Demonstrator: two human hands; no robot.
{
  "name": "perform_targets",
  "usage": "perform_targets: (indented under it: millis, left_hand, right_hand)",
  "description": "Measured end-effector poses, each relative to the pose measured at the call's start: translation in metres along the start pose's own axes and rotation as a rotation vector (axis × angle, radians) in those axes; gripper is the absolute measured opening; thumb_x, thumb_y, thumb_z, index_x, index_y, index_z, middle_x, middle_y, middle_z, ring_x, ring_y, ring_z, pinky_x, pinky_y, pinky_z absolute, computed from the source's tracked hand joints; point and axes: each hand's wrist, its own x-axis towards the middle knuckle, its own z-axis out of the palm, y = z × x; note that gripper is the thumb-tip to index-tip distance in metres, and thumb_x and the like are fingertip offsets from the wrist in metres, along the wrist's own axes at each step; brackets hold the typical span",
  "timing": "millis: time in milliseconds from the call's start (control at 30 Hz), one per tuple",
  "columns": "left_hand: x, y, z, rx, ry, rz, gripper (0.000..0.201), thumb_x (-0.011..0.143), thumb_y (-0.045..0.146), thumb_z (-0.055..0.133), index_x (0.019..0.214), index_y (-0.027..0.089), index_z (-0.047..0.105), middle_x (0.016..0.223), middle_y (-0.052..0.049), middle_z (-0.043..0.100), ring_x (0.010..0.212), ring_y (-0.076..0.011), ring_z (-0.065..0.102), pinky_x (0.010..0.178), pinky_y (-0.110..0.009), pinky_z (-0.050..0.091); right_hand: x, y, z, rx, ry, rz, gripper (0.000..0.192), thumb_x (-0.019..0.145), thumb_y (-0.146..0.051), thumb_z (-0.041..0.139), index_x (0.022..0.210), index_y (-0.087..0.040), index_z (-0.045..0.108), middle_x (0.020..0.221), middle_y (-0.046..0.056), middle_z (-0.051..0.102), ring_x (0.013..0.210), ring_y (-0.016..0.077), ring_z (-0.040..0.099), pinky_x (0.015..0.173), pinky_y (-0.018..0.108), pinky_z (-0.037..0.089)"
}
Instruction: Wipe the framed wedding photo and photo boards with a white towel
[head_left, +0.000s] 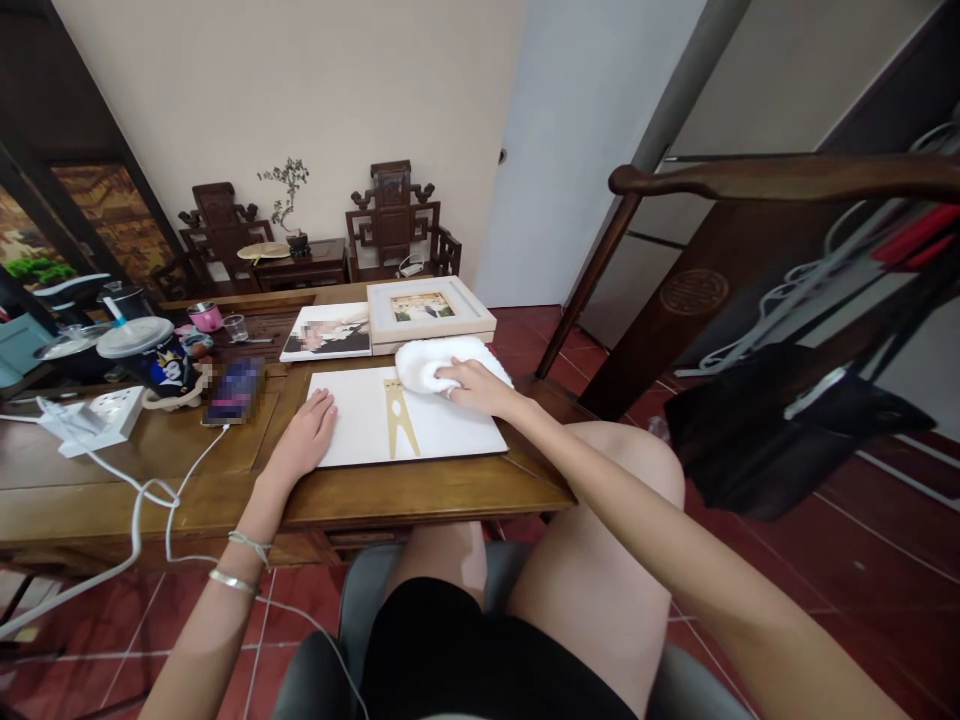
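Observation:
A flat white panel (pixel 352 420) lies on the wooden table, with a gold A-shaped stand leg (pixel 403 418) along its middle; it looks like the back of a picture frame. My left hand (pixel 311 430) rests on the panel's left edge, fingers stretched out flat. In my right hand (pixel 472 385) is a fluffy white cloth (pixel 424 362), pressed on the panel's upper right part. The cloth hides that corner. Just behind lie a thick framed picture (pixel 382 335) and, to its left, a photo panel (pixel 328 333).
Left on the table (pixel 322 505) are a phone (pixel 234 390) on a cable, a white power strip (pixel 105 420), a lidded cup (pixel 146 355), a small glass (pixel 236 327) and a pink cup (pixel 205 317). A wooden chair (pixel 750 180) with a hanging black bag (pixel 780 440) stands to the right.

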Motion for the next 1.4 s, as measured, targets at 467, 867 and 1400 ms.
perform_targets:
  millis: [467, 867, 1400]
  left_hand:
    - [-0.003, 0.002, 0.005, 0.049, -0.017, 0.000, 0.052, 0.098, 0.037, 0.030, 0.134, 0.007, 0.052, 0.149, -0.017, 0.045, 0.146, -0.0279, 0.029, 0.121, -0.048, 0.023]
    - [-0.014, 0.002, -0.001, -0.044, 0.072, -0.105, 0.051, 0.094, 0.040, 0.037, 0.127, 0.009, 0.061, 0.146, -0.017, 0.050, 0.140, -0.0272, 0.040, 0.118, -0.043, 0.030]
    - [-0.015, 0.008, -0.002, -0.051, -0.013, -0.071, 0.055, 0.095, 0.037, 0.036, 0.140, 0.007, 0.047, 0.155, -0.017, 0.036, 0.148, -0.0263, 0.025, 0.121, -0.045, 0.023]
  right_hand:
    - [-0.096, -0.070, -0.028, 0.004, -0.131, -0.093, 0.028, 0.060, -0.002, 0.040, 0.070, -0.024, 0.054, 0.074, 0.002, 0.065, 0.085, 0.0252, 0.065, 0.101, 0.042, 0.041]
    - [-0.019, -0.014, -0.008, 0.078, -0.043, -0.039, 0.019, 0.070, -0.008, 0.043, 0.069, -0.023, 0.056, 0.055, -0.002, 0.053, 0.063, 0.0210, 0.054, 0.104, 0.044, 0.038]
    - [-0.091, -0.061, -0.025, 0.013, -0.135, -0.059, 0.030, 0.063, -0.004, 0.042, 0.074, -0.025, 0.059, 0.076, 0.002, 0.067, 0.096, 0.0294, 0.065, 0.099, 0.046, 0.042]
